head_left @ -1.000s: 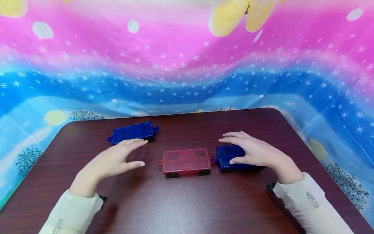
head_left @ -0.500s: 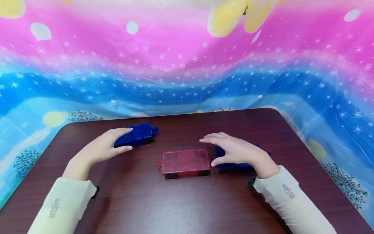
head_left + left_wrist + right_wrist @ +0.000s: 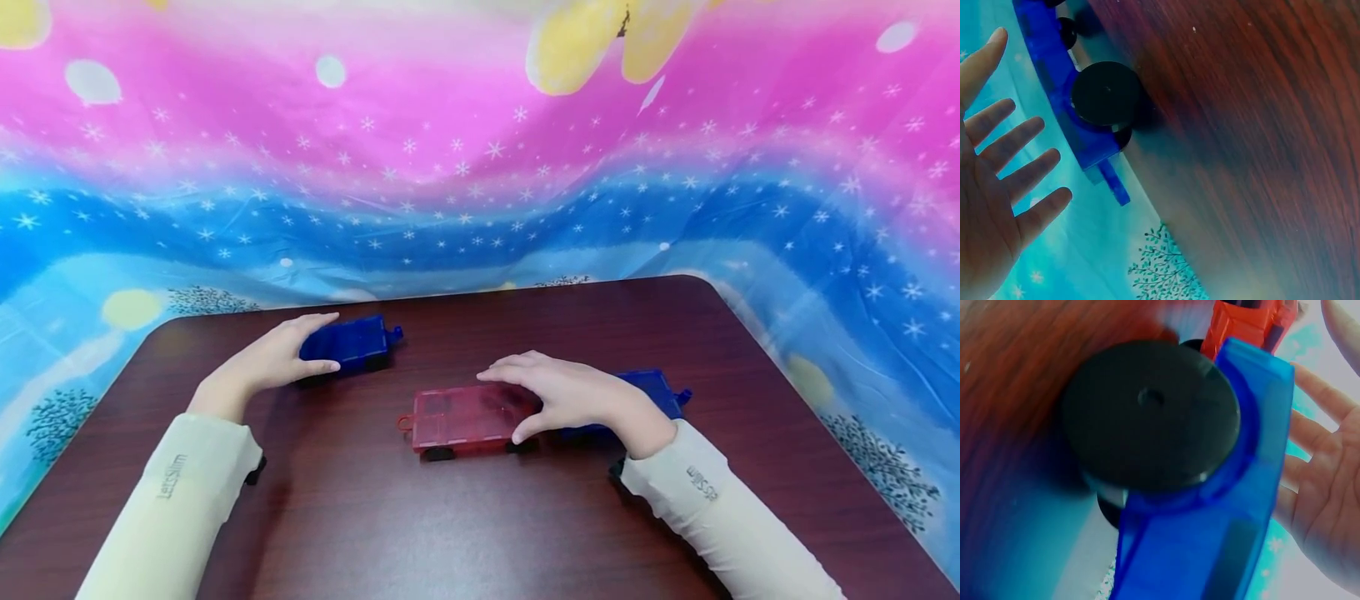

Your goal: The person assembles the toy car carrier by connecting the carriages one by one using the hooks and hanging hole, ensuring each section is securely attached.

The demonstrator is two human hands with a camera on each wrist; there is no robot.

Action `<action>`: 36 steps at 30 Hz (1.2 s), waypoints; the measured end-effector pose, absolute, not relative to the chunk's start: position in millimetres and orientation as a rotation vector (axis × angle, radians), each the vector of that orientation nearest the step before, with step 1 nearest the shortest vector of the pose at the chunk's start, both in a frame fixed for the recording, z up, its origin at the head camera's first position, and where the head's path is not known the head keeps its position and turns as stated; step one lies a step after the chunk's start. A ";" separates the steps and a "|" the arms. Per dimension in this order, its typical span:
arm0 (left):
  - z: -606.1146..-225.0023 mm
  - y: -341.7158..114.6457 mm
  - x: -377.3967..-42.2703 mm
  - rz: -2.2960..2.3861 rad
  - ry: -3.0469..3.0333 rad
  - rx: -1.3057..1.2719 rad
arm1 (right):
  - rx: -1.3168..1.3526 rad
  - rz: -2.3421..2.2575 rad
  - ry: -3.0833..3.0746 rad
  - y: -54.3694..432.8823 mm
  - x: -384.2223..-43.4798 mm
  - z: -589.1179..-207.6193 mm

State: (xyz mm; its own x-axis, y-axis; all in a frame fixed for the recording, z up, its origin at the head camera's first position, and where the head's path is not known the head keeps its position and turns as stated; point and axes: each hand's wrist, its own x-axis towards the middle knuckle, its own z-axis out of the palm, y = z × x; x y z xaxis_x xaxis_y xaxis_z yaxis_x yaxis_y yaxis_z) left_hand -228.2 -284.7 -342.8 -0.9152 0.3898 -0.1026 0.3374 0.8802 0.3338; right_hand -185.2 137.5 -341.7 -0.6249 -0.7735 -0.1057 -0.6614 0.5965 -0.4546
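Observation:
At the back left stands a blue see-through toy car base (image 3: 356, 337) with black wheels and a hitch. My left hand (image 3: 270, 357) is over its left end, hiding that end, with thumb and fingers spread. The left wrist view shows the same blue car base (image 3: 1044, 75) apart from the straight fingers (image 3: 1022, 137). A red see-through toy car base (image 3: 450, 421) sits near the middle of the table, a second blue one (image 3: 651, 387) just right of it. Above where these two meet, my right hand (image 3: 577, 400) hovers, fingers extended and holding nothing.
The dark wood-grain table (image 3: 360, 508) has rounded far corners. Behind it hangs a pink and blue cloth (image 3: 450, 167) with snowflakes. A red loop (image 3: 405, 423) sticks out from the red car's left end.
My right hand has moved left, from over the right blue car to the red car's right end. My left hand has shifted left and back over the left blue car. The cars stay put.

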 end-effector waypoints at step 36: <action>-356.2 -282.1 -233.6 0.412 2.874 0.530 | -1.239 -0.406 2.574 131.3 -185.0 -354.5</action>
State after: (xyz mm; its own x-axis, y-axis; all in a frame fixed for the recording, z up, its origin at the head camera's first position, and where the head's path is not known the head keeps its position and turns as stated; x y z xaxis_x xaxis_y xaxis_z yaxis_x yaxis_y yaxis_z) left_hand -233.6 -282.1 -356.2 -0.9180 0.3731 -0.1341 0.3204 0.8975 0.3031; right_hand -185.0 131.3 -354.5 -0.6046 -0.7893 -0.1075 -0.7178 0.5983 -0.3561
